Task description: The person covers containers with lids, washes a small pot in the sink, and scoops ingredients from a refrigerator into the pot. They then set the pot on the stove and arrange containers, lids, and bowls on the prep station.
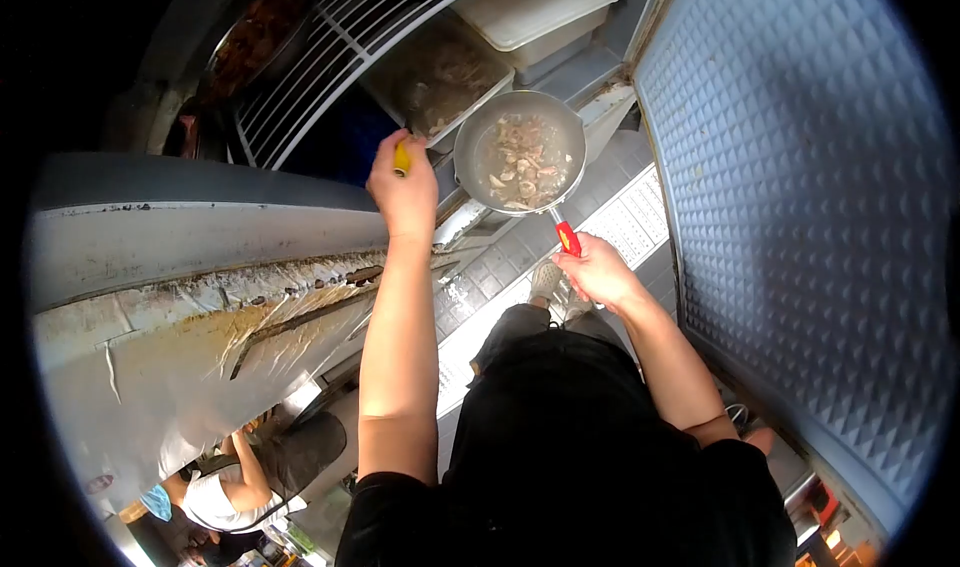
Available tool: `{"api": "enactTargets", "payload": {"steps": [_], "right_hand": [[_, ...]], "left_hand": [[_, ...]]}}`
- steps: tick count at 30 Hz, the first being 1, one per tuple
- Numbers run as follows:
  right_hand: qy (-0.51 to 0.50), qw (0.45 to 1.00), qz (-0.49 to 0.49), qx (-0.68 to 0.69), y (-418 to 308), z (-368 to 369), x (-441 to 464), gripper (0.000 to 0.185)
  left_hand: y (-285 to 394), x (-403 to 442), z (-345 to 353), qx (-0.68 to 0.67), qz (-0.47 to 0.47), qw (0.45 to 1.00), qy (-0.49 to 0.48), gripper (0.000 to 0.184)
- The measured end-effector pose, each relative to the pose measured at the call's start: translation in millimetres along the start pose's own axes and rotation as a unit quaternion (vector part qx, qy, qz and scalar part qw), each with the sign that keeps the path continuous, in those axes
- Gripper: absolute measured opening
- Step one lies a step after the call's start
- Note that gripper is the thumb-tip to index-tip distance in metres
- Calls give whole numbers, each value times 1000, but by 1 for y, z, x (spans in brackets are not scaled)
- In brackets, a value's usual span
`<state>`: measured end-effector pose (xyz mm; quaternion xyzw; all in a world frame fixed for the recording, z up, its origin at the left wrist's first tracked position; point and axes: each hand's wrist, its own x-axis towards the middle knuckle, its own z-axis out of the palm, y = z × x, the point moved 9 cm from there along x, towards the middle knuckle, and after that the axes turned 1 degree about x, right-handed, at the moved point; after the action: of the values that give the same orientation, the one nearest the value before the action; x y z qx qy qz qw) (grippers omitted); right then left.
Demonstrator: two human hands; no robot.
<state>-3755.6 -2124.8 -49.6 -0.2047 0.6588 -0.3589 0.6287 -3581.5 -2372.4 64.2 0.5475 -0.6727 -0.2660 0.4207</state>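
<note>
My right hand (602, 272) grips the red handle (568, 238) of a metal pan (472, 148). Pieces of food, pale and brownish, lie in the pan (525, 162). My left hand (403, 189) is closed around a yellow handle (402, 159); the far end of that utensil is hard to make out. Just beyond my left hand sits an open plastic container (497, 79) holding similar brownish food. The pan is beside this container, over its near right corner.
A lidded white container (540, 7) stands behind the open one. Wire shelving (345, 37) is at the upper left, with a dish of reddish food (262, 39). A textured door (790, 197) stands at right. Another person (225, 492) is at lower left.
</note>
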Motion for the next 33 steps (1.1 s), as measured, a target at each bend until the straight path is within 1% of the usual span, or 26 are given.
{"api": "enactTargets", "payload": {"steps": [1,2,3,6,9,12,13,16,18,19,20,22,23,25,28,29,33], "right_hand": [[1,1000,0,0,1,0,0,17],[1,1000,0,-1,1,1,0,17],[1,1000,0,-1,0,2,-1,17],[1,1000,-5,0,-3,4,-3,18],[3,1000,-10,3,-4,5,-2,18],[2,1000,-7,13,-2,7,-3,18],[0,1000,-9,17,0,7,-2,18],[1,999,-8,32,1,9,-3,17],[-4,999,-8,32,3,10,-1,14],[3,999,-2,34,2,11,-2,13],[4,999,-4,41,1,12,-3,15],[3,999,-9,49,3,13,-5,17],[8,998,-11,55,5,13,-6,18],[12,998,-16,62,9,13,-12,19],[13,999,-36,35,14,9,-37,20],[10,998,-29,48,16,9,-51,20],[-4,999,-40,3,39,-1,-102,18]], "left_hand": [[-11,2,0,-89,-58,994,17,21],[-19,2,0,-177,-116,977,34,20],[-20,2,1,-234,-131,962,39,21],[-19,-2,-4,-313,-185,928,76,25],[-2,-9,-13,-351,-179,915,91,31],[35,-28,-32,-345,-142,925,67,34],[46,-37,-38,-338,-116,933,41,35],[70,-77,-58,-273,-57,960,-29,29],[70,-108,-65,-141,38,983,-112,28],[87,-119,-65,-77,180,972,-128,33],[87,-136,-56,25,265,949,-171,38],[74,-162,-40,76,260,926,-263,42],[72,-171,-34,104,293,906,-287,42],[66,-184,-26,159,355,861,-327,43],[64,-201,-23,190,393,827,-353,42],[64,-207,-24,204,380,833,-346,43],[86,-247,-42,174,369,845,-346,41]]}}
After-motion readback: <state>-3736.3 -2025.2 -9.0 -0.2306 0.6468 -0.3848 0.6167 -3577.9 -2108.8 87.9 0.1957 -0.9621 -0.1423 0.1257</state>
